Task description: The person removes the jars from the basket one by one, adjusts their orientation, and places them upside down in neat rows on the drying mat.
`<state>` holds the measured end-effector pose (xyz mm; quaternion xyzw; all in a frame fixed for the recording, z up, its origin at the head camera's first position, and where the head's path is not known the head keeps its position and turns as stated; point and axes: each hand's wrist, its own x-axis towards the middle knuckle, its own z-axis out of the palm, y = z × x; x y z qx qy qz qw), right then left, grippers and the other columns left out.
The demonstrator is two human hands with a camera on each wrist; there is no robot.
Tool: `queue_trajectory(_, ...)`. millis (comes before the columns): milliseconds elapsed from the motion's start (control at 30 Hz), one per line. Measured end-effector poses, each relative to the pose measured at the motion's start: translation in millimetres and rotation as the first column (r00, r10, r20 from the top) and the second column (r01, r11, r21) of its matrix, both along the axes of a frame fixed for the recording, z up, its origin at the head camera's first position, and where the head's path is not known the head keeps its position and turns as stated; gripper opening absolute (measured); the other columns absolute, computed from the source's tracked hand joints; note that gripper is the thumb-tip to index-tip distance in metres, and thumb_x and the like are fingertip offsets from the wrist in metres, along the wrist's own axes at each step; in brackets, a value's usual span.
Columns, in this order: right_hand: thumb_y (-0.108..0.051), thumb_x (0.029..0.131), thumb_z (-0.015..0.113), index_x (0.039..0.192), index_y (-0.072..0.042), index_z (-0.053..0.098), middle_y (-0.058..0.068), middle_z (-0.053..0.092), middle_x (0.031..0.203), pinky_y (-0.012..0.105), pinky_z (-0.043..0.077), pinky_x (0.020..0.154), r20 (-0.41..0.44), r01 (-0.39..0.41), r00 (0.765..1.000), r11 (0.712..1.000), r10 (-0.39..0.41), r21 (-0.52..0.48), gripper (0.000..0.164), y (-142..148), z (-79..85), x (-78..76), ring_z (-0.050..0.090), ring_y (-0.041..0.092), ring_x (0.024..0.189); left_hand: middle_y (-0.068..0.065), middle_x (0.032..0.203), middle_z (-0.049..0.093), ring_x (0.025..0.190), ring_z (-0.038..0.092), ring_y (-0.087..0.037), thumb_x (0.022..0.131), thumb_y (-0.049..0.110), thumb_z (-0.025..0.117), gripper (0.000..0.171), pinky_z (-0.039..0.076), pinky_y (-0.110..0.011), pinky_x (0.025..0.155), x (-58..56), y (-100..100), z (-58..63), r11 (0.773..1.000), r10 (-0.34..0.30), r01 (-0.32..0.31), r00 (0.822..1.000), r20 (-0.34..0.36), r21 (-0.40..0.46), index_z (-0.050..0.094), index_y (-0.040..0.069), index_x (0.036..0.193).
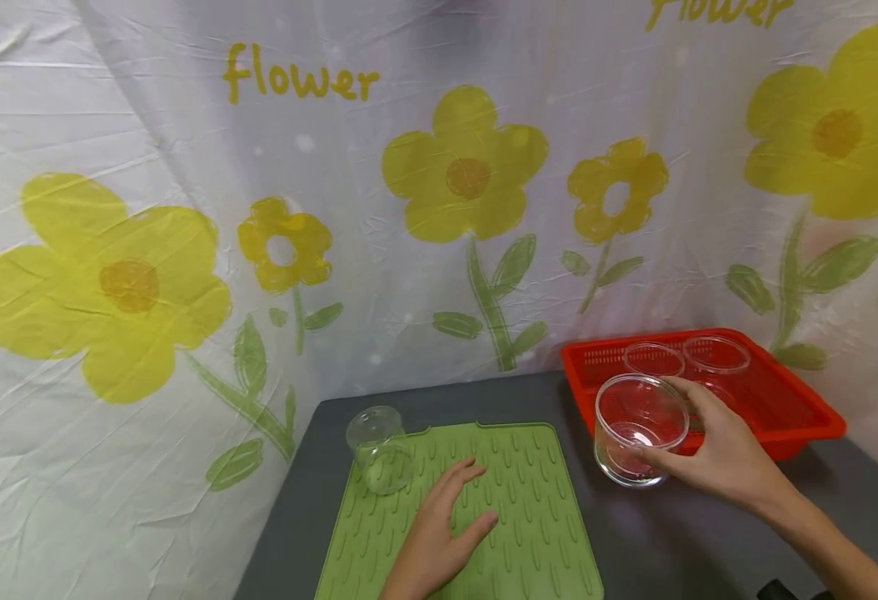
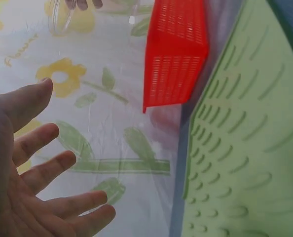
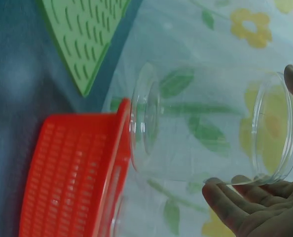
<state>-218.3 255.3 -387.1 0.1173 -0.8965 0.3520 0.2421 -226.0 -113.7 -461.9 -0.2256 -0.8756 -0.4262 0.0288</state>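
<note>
My right hand grips a clear plastic jar near its rim, thumb on one side and fingers on the other. The jar is held upright beside the red basket, overlapping its near left edge in the head view. In the right wrist view the see-through wall of the jar shows nothing inside. My left hand is over the green ridged mat, its fingers spread and holding nothing. A second clear jar stands at the mat's far left corner.
Several clear jars sit in the basket at the right. The dark grey table backs onto a white curtain printed with yellow flowers. A small black object shows at the bottom edge.
</note>
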Motion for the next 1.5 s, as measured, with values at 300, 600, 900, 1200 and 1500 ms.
queue_trajectory(300, -0.046, 0.066, 0.096, 0.142, -0.013, 0.052, 0.004, 0.065, 0.126, 0.034, 0.06, 0.084, 0.012, -0.065, 0.998, 0.996, 0.065, 0.054, 0.093, -32.8, -9.7, 14.6, 0.065, 0.018, 0.106, 0.007, 0.156, 0.046, 0.144, 0.047, -0.026, 0.091, 0.047, 0.076, 0.067, 0.05, -0.051, 0.108, -4.3, 22.2, 11.4, 0.995, -0.071, 0.075, 0.995, -0.065, 0.059, 0.046, 0.036, 0.149)
queue_trajectory(600, -0.05, 0.067, 0.094, 0.146, -0.018, 0.051, -0.005, 0.063, 0.132, 0.035, 0.059, 0.084, -0.034, -0.21, 0.976, 0.972, 0.215, 0.103, 0.096, -61.0, -19.5, 27.5, 0.063, 0.016, 0.107, 0.006, 0.158, 0.045, 0.142, 0.047, -0.021, 0.072, 0.041, 0.093, 0.1, 0.05, -0.037, 0.108, 0.9, 41.2, 23.0, 0.978, -0.175, 0.18, 0.983, -0.054, 0.102, 0.037, 0.039, 0.154)
queue_trajectory(900, -0.062, 0.07, 0.087, 0.149, -0.027, 0.047, -0.007, 0.059, 0.139, 0.037, 0.06, 0.088, 0.023, -0.276, 0.961, 0.954, 0.275, 0.121, 0.095, -79.4, -22.2, 37.3, 0.061, 0.013, 0.117, 0.012, 0.155, 0.046, 0.14, 0.05, -0.02, 0.069, 0.031, 0.096, 0.108, 0.051, -0.043, 0.108, 6.8, 48.4, 18.5, 0.946, -0.258, 0.24, 0.965, 0.055, 0.217, 0.032, 0.042, 0.155)
queue_trajectory(1200, -0.066, 0.071, 0.084, 0.151, -0.029, 0.045, -0.009, 0.058, 0.138, 0.038, 0.059, 0.086, 0.041, -0.284, 0.959, 0.952, 0.282, 0.115, 0.097, -88.3, -23.4, 38.8, 0.062, 0.015, 0.117, 0.004, 0.156, 0.045, 0.14, 0.05, -0.03, 0.074, 0.019, 0.093, 0.1, 0.055, -0.042, 0.103, 7.9, 45.0, 9.3, 0.892, -0.33, 0.281, 0.94, 0.085, 0.355, 0.036, 0.034, 0.154)
queue_trajectory(1500, -0.064, 0.07, 0.086, 0.159, -0.032, 0.032, -0.007, 0.053, 0.148, 0.047, 0.058, 0.091, 0.06, -0.316, 0.948, 0.944, 0.312, 0.098, 0.109, -89.7, -24.9, 38.8, 0.058, 0.02, 0.128, 0.002, 0.158, 0.044, 0.141, 0.05, -0.034, 0.076, 0.014, 0.092, 0.099, 0.055, -0.04, 0.101, 8.4, 42.3, 7.3, 0.877, -0.337, 0.286, 0.939, 0.069, 0.385, 0.034, 0.034, 0.154)
